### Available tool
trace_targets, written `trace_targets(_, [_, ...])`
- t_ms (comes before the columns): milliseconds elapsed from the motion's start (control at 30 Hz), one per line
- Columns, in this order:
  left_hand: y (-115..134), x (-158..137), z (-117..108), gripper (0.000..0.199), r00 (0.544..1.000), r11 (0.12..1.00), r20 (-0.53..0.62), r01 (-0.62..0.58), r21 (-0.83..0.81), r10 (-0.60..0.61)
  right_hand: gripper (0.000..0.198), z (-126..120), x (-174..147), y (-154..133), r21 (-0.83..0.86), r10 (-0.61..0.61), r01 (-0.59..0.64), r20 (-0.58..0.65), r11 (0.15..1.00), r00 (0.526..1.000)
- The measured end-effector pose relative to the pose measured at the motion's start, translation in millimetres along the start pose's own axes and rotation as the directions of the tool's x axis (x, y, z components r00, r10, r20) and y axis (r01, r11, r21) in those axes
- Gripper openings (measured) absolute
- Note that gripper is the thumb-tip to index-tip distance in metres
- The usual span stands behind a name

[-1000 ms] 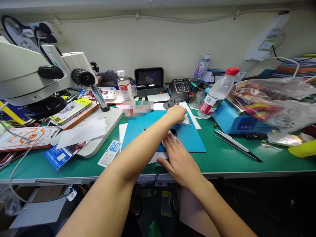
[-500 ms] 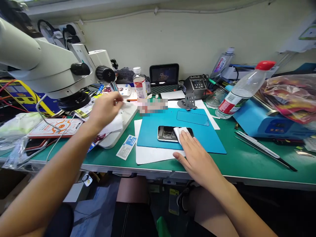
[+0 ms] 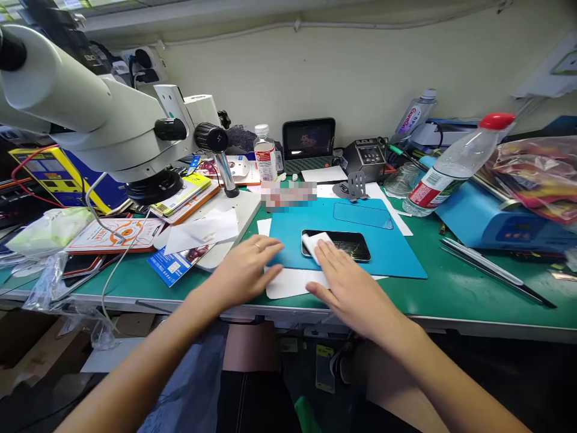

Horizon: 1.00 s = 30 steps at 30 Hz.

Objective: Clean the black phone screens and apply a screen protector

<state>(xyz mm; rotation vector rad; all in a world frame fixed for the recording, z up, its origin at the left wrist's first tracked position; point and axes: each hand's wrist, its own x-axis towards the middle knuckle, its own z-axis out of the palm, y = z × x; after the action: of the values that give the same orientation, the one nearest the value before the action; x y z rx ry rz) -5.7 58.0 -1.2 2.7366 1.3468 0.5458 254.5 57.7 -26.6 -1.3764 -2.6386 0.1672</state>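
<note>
A phone (image 3: 354, 245) with a dark, shiny face lies on the blue mat (image 3: 293, 222). My right hand (image 3: 349, 282) presses a folded white wipe (image 3: 312, 244) onto the phone's left part, its fingers together on the wipe. The thumb points left over the white paper (image 3: 293, 285) under the mat. Left of the phone, my left hand (image 3: 246, 267) hovers by the mat's left edge with nothing in it, fingers stretched and thumb apart. A thin rectangular outline (image 3: 363, 215), like a clear screen film, lies behind the phone.
A microscope (image 3: 117, 132) overhangs the left side, its white base (image 3: 246, 210) near my left hand. Tweezers (image 3: 496, 270) lie at the right. Behind them, a red-capped bottle (image 3: 437, 186) leans by a blue machine (image 3: 478, 222). A small screen (image 3: 309, 139) stands at the back.
My left hand has come from the microscope post toward the mat and its fingers have opened out. My right hand has slid the wipe from the phone's right part to its left.
</note>
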Motion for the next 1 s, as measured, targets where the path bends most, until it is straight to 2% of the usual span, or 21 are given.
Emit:
trace_targets(133, [14.0,47.6,28.8,0.062,0.998,0.990,0.055,-0.004,-0.143,0.012,0.096,-2.3,-0.7,29.6,-0.052,0.116,-0.117,-0.030,0.992,0.993])
trace_targets(233, [7.8,69.5,39.9,0.071,0.995,0.977,0.101,-0.001,-0.214,0.024,0.099,-1.2,3.9,30.1,-0.065,0.125,-0.128,-0.048,0.990,0.991])
trace_targets(433, [-4.6,63.6,35.8,0.062,0.991,0.971,0.134,0.030,-0.238,0.002,0.085,-2.1,-21.4,32.5,-0.026,-0.034,0.033,-0.052,0.999,0.998])
trace_targets(567, [-9.2,68.1,30.5,0.074,0.986,0.963,0.167,0.038,-0.268,0.007,0.096,-2.7,-5.3,28.9,-0.050,0.079,-0.082,-0.059,0.995,0.995])
trace_targets(600, [-10.9,71.2,29.2,0.078,0.983,0.953,0.180,0.032,-0.300,0.023,0.101,-1.8,3.3,22.7,-0.056,0.099,-0.102,-0.056,0.993,0.993])
trace_targets(667, [-15.7,76.8,27.0,0.088,0.982,0.906,0.183,0.040,-0.422,0.042,0.104,1.1,18.3,7.2,-0.046,0.054,-0.055,-0.036,0.997,0.998])
trace_targets(733, [-22.1,79.9,26.6,0.094,0.994,0.813,0.108,0.044,-0.580,0.023,0.103,3.5,23.7,-4.9,-0.029,0.004,-0.006,-0.045,1.000,0.999])
trace_targets(800, [-28.7,80.3,28.3,0.089,0.999,0.733,-0.020,0.009,-0.680,-0.030,0.099,3.4,17.8,-6.5,-0.016,-0.055,0.054,-0.049,0.998,0.997])
trace_targets(867, [-34.5,79.1,30.3,0.079,0.993,0.718,-0.099,-0.021,-0.696,-0.066,0.093,0.5,6.2,3.4,-0.009,-0.110,0.109,-0.038,0.994,0.993])
trace_targets(933, [-39.3,77.4,30.3,0.067,0.995,0.742,-0.071,0.007,-0.670,-0.073,0.089,-3.3,-2.3,18.7,-0.017,-0.114,0.114,-0.032,0.993,0.993])
trace_targets(1000, [-43.4,76.0,27.8,0.061,0.997,0.751,-0.010,0.048,-0.658,-0.073,0.090,-5.2,-1.2,30.1,-0.040,-0.051,0.050,-0.030,0.998,0.998])
